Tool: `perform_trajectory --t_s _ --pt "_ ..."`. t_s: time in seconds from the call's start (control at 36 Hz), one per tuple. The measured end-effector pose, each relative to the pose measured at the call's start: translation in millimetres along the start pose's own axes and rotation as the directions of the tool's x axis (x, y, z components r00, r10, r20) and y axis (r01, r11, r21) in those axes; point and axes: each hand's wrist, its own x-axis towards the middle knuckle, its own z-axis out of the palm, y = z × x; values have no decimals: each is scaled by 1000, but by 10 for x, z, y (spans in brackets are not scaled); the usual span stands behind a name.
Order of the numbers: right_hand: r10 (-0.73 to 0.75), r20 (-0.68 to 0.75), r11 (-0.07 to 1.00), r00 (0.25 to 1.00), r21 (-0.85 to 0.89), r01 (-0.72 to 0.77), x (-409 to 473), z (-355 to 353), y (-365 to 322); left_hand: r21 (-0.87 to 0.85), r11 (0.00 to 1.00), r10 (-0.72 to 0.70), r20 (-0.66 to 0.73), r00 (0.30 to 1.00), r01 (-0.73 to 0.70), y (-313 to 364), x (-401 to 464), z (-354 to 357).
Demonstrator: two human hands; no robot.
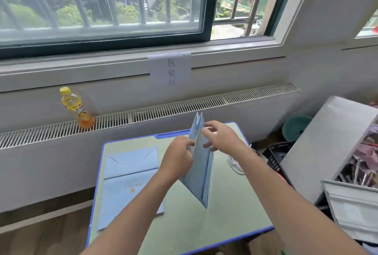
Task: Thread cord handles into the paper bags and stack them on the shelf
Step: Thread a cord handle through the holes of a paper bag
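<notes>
Over a green table [235, 203], both hands' grips, left hand [179, 157] and right hand [219, 135], hold a pale-blue paper bag [199, 175] (folded flat, edge-on).

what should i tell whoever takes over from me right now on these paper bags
Left hand: pinches the left side of the light blue paper bag, near its top.
Right hand: fingers curled on the same bag's right side, near the top.
That bag is held folded flat, edge-on, above the green table.
More flat bags lie on the table's left part.
A pale bundle, possibly cord, lies at the table's right edge; too blurred to be sure.
Done: no cord handle shows on any bag.
Left: thread the held bag, then the flat ones, then stack them; the shelf isn't clearly in view.
</notes>
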Motion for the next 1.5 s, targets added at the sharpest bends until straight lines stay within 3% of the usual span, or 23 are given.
perform_trajectory --t_s 0.19,0.31,0.53,0.64,0.72,0.86,0.97,1.14,1.31,1.5 --pt "-22 192 990 981 -135 48 179 29 578 -174 945 -266 71 961 275 -31 62 185" --pt "-56 260 971 964 -211 114 109 72 806 -149 891 -426 56 903 430 -77 105 409" --pt "-38 340 982 940 -162 98 157 240 1096 291 886 -360 -61 931 362 -201 93 649" --pt "-60 368 984 928 -136 118 168 317 1205 160 883 -441 -46 896 442 -254 58 651" --pt "-67 318 991 946 -92 102 188 296 1295 18 869 -493 -52 869 494 -357 0 648" --pt "21 162 999 986 -42 -15 247 147 1538 -55 854 -520 -36 854 517 -531 -31 725" --pt "89 93 993 992 -91 -80 370 8 1710 -205 795 -590 -46 806 570 -595 -12 814" --pt "193 -49 934 980 -296 -199 618 -135 1960 -270 727 -660 -22 751 631 -683 26 906" --pt "277 -54 854 959 -445 -272 830 -101 2186 -277 697 -689 -6 725 661 -713 3 948" --pt "252 -51 807 966 -541 -239 937 85 2115 -289 662 -722 2 692 692 -720 -164 948"
